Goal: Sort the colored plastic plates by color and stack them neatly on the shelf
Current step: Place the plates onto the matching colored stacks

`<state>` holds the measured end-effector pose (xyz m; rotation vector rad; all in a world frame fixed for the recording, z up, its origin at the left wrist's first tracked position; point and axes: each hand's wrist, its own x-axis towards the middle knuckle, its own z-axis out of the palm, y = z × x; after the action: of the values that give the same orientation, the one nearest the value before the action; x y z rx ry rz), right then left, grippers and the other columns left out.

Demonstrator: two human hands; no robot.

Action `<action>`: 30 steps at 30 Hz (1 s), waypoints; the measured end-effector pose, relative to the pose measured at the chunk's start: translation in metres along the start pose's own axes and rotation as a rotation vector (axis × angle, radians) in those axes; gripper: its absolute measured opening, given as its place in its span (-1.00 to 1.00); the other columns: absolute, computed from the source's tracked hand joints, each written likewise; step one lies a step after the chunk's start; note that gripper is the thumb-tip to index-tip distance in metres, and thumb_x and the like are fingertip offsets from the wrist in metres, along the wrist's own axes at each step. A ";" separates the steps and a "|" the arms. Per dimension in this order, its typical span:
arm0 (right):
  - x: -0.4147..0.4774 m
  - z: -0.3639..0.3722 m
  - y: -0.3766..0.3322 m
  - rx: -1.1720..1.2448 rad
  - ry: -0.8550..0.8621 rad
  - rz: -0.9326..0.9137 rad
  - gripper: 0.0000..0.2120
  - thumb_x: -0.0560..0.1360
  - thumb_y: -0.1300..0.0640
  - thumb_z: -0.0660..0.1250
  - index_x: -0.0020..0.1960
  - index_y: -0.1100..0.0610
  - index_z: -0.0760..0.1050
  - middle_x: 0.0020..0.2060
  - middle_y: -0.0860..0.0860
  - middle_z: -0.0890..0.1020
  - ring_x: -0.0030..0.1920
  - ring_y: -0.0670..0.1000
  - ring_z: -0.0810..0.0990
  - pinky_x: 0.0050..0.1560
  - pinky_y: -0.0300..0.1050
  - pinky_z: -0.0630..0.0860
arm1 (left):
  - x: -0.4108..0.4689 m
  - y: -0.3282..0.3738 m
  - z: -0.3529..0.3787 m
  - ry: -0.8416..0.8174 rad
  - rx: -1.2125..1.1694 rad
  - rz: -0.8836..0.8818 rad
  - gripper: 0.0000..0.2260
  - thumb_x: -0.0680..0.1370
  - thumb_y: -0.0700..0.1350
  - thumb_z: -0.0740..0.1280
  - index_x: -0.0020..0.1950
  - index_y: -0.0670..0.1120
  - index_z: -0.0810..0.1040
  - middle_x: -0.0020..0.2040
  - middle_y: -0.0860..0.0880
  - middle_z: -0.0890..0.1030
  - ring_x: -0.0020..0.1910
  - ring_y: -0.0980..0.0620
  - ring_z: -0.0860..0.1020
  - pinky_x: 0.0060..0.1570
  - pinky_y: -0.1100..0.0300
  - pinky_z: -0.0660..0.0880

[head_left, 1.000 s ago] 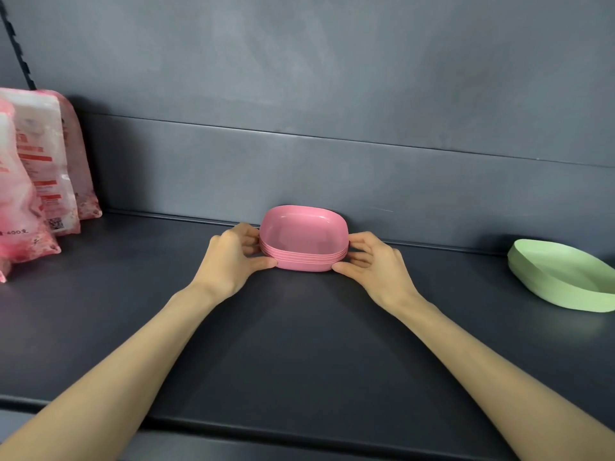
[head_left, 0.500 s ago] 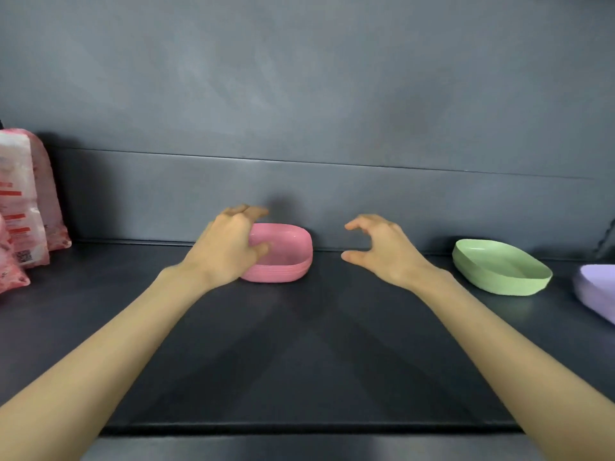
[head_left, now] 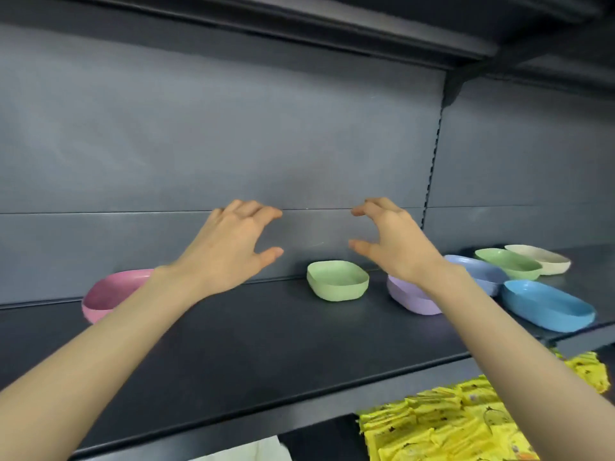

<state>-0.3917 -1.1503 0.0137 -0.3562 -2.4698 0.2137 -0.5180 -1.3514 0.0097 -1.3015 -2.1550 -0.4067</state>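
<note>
Between left hand (head_left: 229, 247) and right hand (head_left: 396, 249), lower, sits a green plate (head_left: 337, 281).

The place looks like a shop aisle, fitted with dark metal display racking. A long flat shelf (head_left: 299, 344) runs along a panelled back wall (head_left: 199, 128), and a slotted upright (head_left: 432, 154) divides the bays. On the tier below, many identical yellow packets (head_left: 449, 424) lie heaped together, like goods for sale.

Matt plastic plates (head_left: 337, 280) on a smooth, matt dark metal shelf (head_left: 266, 344); glossy yellow packets (head_left: 449, 424) below.
</note>
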 end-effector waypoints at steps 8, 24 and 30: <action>-0.093 -0.079 0.113 -0.125 -0.055 0.106 -0.50 0.49 0.06 0.35 0.38 0.12 0.34 0.38 0.05 0.31 0.34 0.14 0.33 0.28 -0.01 0.35 | 0.010 0.161 0.034 -0.019 -0.094 0.071 -0.52 0.55 0.12 0.24 0.43 0.03 0.28 0.36 0.10 0.37 0.35 0.06 0.28 0.27 0.16 0.20; -0.079 -0.142 0.313 -0.200 -0.007 0.200 -0.53 0.51 0.03 0.32 0.38 0.09 0.34 0.40 0.01 0.29 0.33 0.10 0.33 0.26 -0.03 0.36 | 0.154 0.302 0.119 -0.001 -0.121 0.216 -0.51 0.56 0.13 0.21 0.46 0.06 0.21 0.36 0.09 0.34 0.33 0.06 0.27 0.27 0.21 0.13; -0.050 -0.147 0.402 -0.212 -0.016 0.254 -0.53 0.50 0.02 0.32 0.38 0.04 0.32 0.41 -0.03 0.28 0.35 0.08 0.31 0.28 0.08 0.37 | 0.231 0.340 0.178 -0.030 -0.166 0.247 -0.50 0.56 0.12 0.21 0.46 0.05 0.21 0.35 0.07 0.36 0.33 0.06 0.28 0.29 0.19 0.13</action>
<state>-0.1825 -0.7731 0.0070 -0.7626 -2.4644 0.0584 -0.3581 -0.9328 0.0006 -1.6529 -1.9861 -0.4742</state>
